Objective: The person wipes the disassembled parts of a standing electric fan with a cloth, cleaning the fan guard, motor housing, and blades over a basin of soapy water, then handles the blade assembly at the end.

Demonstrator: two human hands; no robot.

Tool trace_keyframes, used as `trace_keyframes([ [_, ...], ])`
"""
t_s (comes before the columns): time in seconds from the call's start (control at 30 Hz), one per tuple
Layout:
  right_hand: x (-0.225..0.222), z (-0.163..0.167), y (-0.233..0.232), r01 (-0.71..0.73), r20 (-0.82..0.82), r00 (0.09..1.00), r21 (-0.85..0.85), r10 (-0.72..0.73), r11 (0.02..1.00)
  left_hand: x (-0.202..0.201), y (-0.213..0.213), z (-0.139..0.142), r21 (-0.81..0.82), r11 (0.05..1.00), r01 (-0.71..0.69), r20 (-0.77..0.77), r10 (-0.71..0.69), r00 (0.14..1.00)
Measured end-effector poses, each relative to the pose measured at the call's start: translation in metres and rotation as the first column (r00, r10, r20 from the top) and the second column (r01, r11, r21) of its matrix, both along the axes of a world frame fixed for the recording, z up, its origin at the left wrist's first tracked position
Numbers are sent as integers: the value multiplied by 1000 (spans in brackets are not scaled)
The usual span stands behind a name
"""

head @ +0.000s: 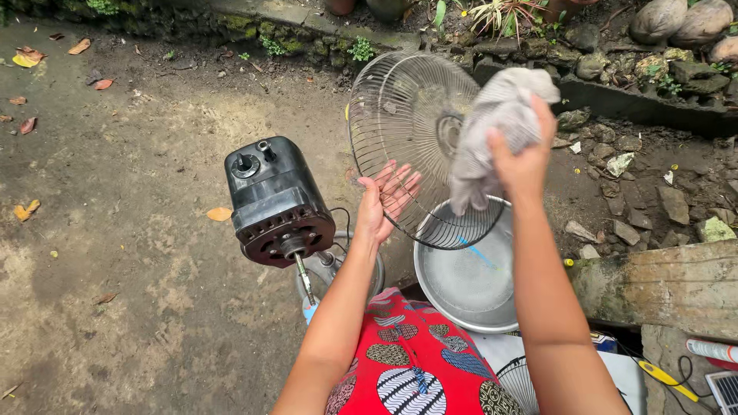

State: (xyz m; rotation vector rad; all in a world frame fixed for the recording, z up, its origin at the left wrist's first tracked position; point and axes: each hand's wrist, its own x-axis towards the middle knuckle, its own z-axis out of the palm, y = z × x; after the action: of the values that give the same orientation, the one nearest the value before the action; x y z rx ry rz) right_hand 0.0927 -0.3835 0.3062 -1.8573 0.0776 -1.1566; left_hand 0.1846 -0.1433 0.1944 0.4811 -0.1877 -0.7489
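1. Red patterned cloth (407, 369) covers my lap, nearest the lens, above a metal basin (469, 284) on the dirt ground (138, 253).
2. Left hand (384, 201), fingers spread flat, steadies the wire fan guard (407, 115) from behind; right hand (523, 157) grips a grey rag (492, 127) against it, over the basin.
3. Wiping looks underway; next calls for turning the guard to unwiped wires.
4. Black fan motor (273, 200) stands just left.

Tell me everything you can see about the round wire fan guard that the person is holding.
The fan guard is a round, domed grille of thin metal wires that run out from a small centre disc to a darker rim. It stands nearly upright above a metal basin. The left hand supports its lower edge with open fingers. The right hand presses a grey cloth against its wires.
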Motion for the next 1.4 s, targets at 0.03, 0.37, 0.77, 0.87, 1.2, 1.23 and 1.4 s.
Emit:
trace_keyframes([
  [0.03,18,-14,7,-54,-15,998,-23,53,998,-1,0,2,10,1000,14,-3,-14,1000],
  [0.37,65,-112,50,79,-288,941,-323,-177,943,20,34,-7,16,997,-79,112,76,991],
  [0.77,83,-90,70,135,-194,978,335,-71,933,20,33,4,65,998,-15,346,-8,938],
  [0.87,71,-85,23,346,-235,889,-215,-392,913,16,44,9,74,997,-17,327,-8,945],
  [1.2,58,-66,-83,474,-497,863,739,-88,479,2,28,12,141,980,-143,124,125,984],
  [1.23,53,-64,-75,488,-626,780,609,2,626,5,27,12,143,977,-160,108,145,984],
  [1.4,27,-61,-55,-277,-238,788,686,568,673,21,28,9,180,963,-199,106,182,978],
])
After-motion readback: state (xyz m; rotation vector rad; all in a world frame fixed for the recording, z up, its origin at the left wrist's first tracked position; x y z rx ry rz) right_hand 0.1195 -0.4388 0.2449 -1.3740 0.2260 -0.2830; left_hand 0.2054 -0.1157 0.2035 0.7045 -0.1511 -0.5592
